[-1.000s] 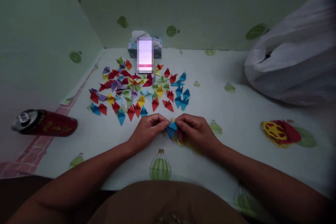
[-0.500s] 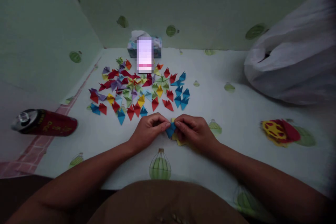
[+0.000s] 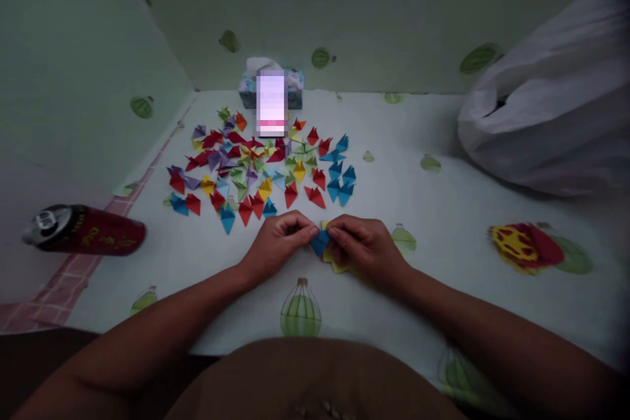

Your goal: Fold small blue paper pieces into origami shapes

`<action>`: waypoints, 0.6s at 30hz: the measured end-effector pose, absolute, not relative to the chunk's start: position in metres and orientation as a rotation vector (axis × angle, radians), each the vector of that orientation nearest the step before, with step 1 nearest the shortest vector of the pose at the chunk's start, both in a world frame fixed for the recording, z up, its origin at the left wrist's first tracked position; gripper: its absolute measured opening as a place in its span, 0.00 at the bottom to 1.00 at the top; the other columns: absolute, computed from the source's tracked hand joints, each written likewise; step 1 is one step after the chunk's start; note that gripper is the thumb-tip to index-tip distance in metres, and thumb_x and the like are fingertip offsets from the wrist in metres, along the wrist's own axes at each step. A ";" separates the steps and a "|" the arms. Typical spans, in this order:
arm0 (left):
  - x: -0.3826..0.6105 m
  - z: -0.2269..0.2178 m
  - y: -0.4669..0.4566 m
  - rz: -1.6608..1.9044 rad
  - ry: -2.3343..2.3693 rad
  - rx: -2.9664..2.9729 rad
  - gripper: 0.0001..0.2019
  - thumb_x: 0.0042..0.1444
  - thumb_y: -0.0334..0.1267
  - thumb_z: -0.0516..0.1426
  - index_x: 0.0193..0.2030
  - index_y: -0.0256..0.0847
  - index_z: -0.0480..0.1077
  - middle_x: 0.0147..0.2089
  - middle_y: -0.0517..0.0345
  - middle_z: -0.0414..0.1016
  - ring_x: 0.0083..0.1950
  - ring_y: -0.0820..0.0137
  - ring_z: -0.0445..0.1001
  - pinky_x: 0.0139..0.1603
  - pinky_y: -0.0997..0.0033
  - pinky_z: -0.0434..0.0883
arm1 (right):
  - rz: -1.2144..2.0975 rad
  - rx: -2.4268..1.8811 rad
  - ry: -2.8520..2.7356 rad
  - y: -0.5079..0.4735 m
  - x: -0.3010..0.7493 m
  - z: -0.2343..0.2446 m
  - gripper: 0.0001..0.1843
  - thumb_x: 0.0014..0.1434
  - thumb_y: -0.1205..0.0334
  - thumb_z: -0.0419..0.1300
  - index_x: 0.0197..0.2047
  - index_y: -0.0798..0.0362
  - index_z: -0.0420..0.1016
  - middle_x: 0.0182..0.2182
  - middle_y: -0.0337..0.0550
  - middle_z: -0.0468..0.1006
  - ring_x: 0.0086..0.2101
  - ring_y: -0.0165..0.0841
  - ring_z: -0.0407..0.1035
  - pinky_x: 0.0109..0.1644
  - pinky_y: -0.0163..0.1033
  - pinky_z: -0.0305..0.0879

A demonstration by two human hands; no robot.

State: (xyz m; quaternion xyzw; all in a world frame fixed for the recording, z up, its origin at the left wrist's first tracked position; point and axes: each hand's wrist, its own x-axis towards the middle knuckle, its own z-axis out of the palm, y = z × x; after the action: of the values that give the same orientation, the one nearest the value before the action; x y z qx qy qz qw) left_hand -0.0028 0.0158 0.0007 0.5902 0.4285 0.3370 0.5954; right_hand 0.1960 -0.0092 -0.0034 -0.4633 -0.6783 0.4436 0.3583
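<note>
A small folded piece of blue origami paper (image 3: 320,243) is pinched between my two hands, over the table. My left hand (image 3: 278,244) is closed on its left side with thumb and index finger. On the opposite side, my right hand (image 3: 368,246) grips it the same way, its other fingers curled under. Beneath the hands lies a yellow paper piece (image 3: 337,265), mostly hidden by the right hand. Beyond them, many folded paper cranes (image 3: 255,203) in red, blue, yellow, green and purple are spread over the tabletop.
A phone with a blurred bright screen (image 3: 272,104) leans against a tissue box (image 3: 295,88) at the back. To the left is a dark red can (image 3: 98,230). On the right are a white plastic bag (image 3: 551,105) and red and yellow cut-out pieces (image 3: 524,248).
Both hands stay almost in place, pinching the blue paper. The paper's visible face has turned very slightly; nothing else has visibly moved.
</note>
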 end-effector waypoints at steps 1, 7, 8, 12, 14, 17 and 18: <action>-0.003 0.001 0.016 0.787 0.993 1.378 0.08 0.56 0.39 0.62 0.30 0.39 0.76 0.30 0.57 0.75 0.31 0.71 0.70 0.35 0.70 0.70 | 1.143 -1.194 -1.755 -0.009 0.196 -0.003 0.13 0.68 0.60 0.55 0.34 0.54 0.76 0.20 0.38 0.76 0.20 0.27 0.68 0.27 0.34 0.65; -0.003 0.001 0.015 0.815 0.998 1.480 0.08 0.57 0.39 0.61 0.30 0.38 0.75 0.30 0.57 0.74 0.32 0.72 0.71 0.35 0.71 0.70 | 1.196 -1.195 -1.721 -0.010 0.196 -0.003 0.13 0.68 0.58 0.56 0.33 0.54 0.76 0.20 0.38 0.76 0.21 0.27 0.68 0.27 0.34 0.65; -0.003 0.001 0.014 0.826 1.003 1.508 0.08 0.57 0.39 0.61 0.30 0.38 0.75 0.30 0.57 0.74 0.32 0.72 0.71 0.34 0.72 0.69 | 1.229 -1.194 -1.698 -0.010 0.195 -0.003 0.14 0.67 0.58 0.56 0.33 0.54 0.76 0.20 0.38 0.76 0.20 0.27 0.67 0.27 0.34 0.65; -0.002 0.001 0.012 0.896 1.043 1.640 0.07 0.58 0.36 0.61 0.29 0.38 0.74 0.30 0.58 0.72 0.31 0.73 0.69 0.33 0.72 0.66 | 1.440 -1.163 -1.531 -0.010 0.194 -0.002 0.17 0.67 0.52 0.56 0.32 0.54 0.73 0.21 0.39 0.75 0.20 0.27 0.67 0.26 0.34 0.64; -0.002 0.001 0.011 0.921 1.049 1.712 0.08 0.58 0.35 0.61 0.28 0.38 0.73 0.29 0.58 0.71 0.31 0.73 0.69 0.33 0.72 0.66 | 1.528 -1.138 -1.443 -0.010 0.193 -0.002 0.19 0.67 0.49 0.55 0.31 0.54 0.72 0.21 0.39 0.75 0.20 0.27 0.67 0.25 0.34 0.64; -0.002 0.002 0.010 0.939 1.005 1.821 0.08 0.59 0.33 0.60 0.28 0.39 0.72 0.29 0.58 0.72 0.31 0.72 0.70 0.34 0.71 0.66 | 1.586 -1.128 -1.417 -0.009 0.193 -0.001 0.20 0.66 0.47 0.56 0.31 0.54 0.72 0.21 0.39 0.75 0.20 0.27 0.67 0.26 0.33 0.63; -0.002 0.002 0.010 0.943 0.986 1.850 0.08 0.59 0.33 0.60 0.28 0.38 0.72 0.29 0.58 0.72 0.31 0.72 0.70 0.34 0.71 0.66 | 1.593 -1.135 -1.432 -0.009 0.193 -0.001 0.20 0.65 0.47 0.58 0.31 0.54 0.72 0.20 0.38 0.74 0.20 0.27 0.66 0.26 0.33 0.62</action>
State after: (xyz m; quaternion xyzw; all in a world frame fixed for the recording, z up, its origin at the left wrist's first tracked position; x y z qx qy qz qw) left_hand -0.0016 0.0095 0.0015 0.7343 0.3913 0.3745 0.4093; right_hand 0.1928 -0.0095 -0.0006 -0.4383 -0.5531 0.6154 0.3511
